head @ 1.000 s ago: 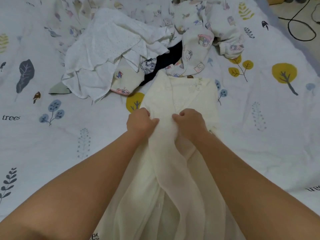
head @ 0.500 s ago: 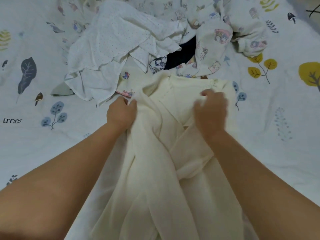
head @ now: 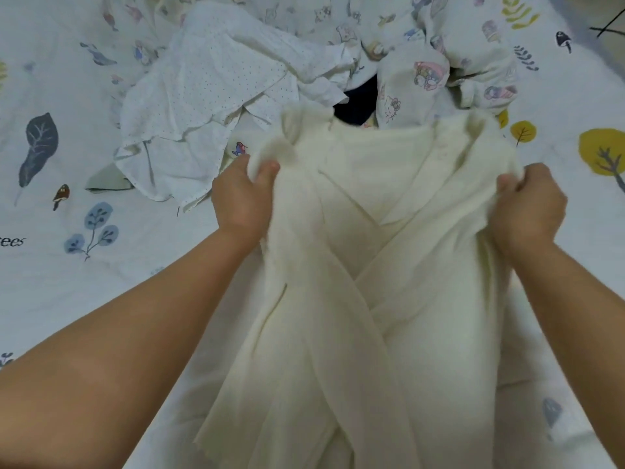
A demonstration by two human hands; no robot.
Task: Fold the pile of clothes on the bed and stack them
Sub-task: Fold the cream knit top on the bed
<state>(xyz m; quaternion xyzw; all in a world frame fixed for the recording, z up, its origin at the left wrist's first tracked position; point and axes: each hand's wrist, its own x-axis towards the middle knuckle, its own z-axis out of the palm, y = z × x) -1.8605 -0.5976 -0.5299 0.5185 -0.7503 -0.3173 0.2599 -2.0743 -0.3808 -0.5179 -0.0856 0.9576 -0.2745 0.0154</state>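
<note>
Spreading a cream garment [head: 389, 184] at frame centre, left hand [head: 241, 198] and right hand [head: 527, 208] each pinch a shoulder edge; next, judging so, lay it flat below the pile [head: 304, 69] on the bed [head: 67, 299].

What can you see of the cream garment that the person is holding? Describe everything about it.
The cream garment is plain, thin and soft, slightly sheer. Two long panels cross over each other down its front, and a collar-like fold shows at the top. It is spread wide, its upper part over the unfolded pile and the rest trailing toward the person. The left hand grips its left upper edge, the right hand its right.
</note>
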